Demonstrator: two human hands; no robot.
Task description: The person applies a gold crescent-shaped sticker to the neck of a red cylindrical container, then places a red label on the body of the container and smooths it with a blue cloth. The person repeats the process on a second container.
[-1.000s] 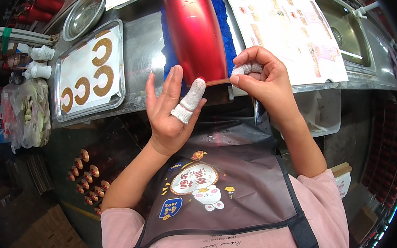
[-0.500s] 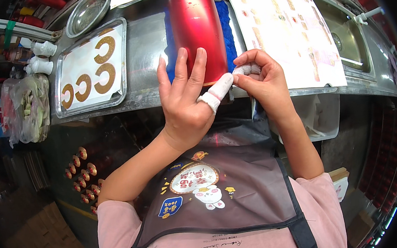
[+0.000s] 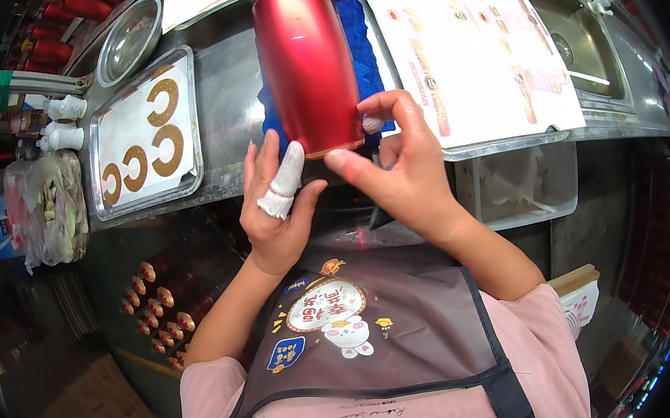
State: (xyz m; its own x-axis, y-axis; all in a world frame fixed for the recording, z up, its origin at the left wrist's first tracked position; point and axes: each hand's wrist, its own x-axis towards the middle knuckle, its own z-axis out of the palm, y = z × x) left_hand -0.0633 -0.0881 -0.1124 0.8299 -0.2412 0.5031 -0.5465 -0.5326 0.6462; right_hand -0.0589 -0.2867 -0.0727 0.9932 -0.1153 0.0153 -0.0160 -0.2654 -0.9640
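A glossy red bottle [image 3: 309, 66] lies on a blue cloth [image 3: 362, 45], its base toward me and its neck pointing away. My left hand [image 3: 275, 211] is beside the base's left corner, fingers stretched out and thumb apart. One of its fingers wears a white finger cot [image 3: 287, 177], whose tip meets the bottle's lower edge. With my right hand [image 3: 412, 173] I grip the base's right corner, thumb at the bottom rim and forefinger on the side. Another white cot [image 3: 373, 124] shows on a curled right finger.
On the left, a metal tray [image 3: 196, 125] carries paper with gold C-shaped decals [image 3: 168, 148]; a metal bowl [image 3: 127, 39] stands behind it. A printed decal sheet [image 3: 469, 51] lies to the right, before a sink [image 3: 589, 39]. Several gold-tipped red items [image 3: 159, 306] stand below left.
My hands have moved apart; before, their fingertips met at the bottle's lower right corner. The left hand has slid off the bottle's face, and the right has gone to its base. The view has shifted slightly.
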